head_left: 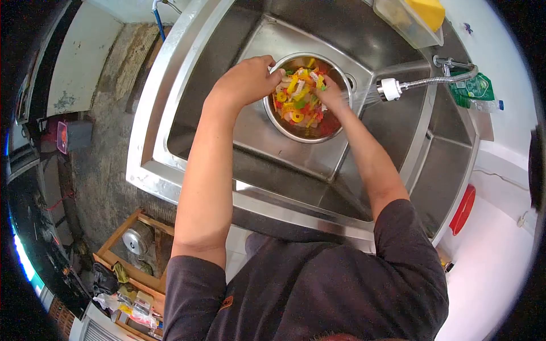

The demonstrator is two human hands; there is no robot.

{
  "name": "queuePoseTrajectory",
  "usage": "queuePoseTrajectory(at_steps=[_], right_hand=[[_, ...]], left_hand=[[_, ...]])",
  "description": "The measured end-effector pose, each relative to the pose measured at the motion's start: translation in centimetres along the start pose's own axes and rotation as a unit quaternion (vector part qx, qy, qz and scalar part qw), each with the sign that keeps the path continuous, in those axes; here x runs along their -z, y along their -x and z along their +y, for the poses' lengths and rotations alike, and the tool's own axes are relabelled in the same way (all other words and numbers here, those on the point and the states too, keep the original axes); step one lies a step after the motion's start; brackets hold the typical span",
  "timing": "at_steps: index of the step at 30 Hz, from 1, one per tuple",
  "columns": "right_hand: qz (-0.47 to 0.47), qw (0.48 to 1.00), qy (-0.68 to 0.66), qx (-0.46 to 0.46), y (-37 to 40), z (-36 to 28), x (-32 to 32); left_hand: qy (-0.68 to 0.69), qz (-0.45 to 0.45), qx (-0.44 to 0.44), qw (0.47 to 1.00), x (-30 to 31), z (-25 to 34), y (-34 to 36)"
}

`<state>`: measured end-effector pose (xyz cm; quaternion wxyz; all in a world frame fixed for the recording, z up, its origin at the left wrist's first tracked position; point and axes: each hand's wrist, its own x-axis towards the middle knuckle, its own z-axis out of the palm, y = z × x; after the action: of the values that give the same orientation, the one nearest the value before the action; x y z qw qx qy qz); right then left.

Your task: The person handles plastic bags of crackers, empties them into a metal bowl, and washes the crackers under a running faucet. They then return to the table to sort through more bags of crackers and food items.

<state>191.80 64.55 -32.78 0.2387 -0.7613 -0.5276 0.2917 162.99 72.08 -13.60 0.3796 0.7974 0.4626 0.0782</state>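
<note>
A round steel bowl sits in the steel sink, holding cut pieces of yellow, red and green vegetables with some pale pieces among them. My left hand grips the bowl's upper left rim, its thumb over the inner side. Inside the bowl's right part is my right hand, slightly blurred, its fingers among the pieces; whether they hold any cannot be made out. Water sprays from the white-tipped faucet towards my right wrist.
A clear plastic container with a yellow item stands at the sink's top right. Behind the faucet lie a green packet and a plastic bottle. A red object is at the right. A wooden frame stands lower left.
</note>
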Motion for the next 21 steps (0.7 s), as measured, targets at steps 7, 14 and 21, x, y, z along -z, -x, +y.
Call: queuePoseTrajectory(at_steps=[7, 14, 21], right_hand=[[-0.024, 0.940, 0.336, -0.059, 0.4, 2.2, -0.5], [-0.156, 0.984, 0.085, -0.025, 1.7, 3.5, -4.5], [-0.111, 0.965, 0.238, 0.003, 4.5, -4.4, -4.8]], left_hand=[[-0.005, -0.001, 0.006, 1.000, 0.1, 0.1, -0.1], [0.003, -0.029, 0.023, 0.999, 0.8, 0.5, 0.1], [0.000, -0.007, 0.006, 1.000, 0.2, 0.1, 0.0]])
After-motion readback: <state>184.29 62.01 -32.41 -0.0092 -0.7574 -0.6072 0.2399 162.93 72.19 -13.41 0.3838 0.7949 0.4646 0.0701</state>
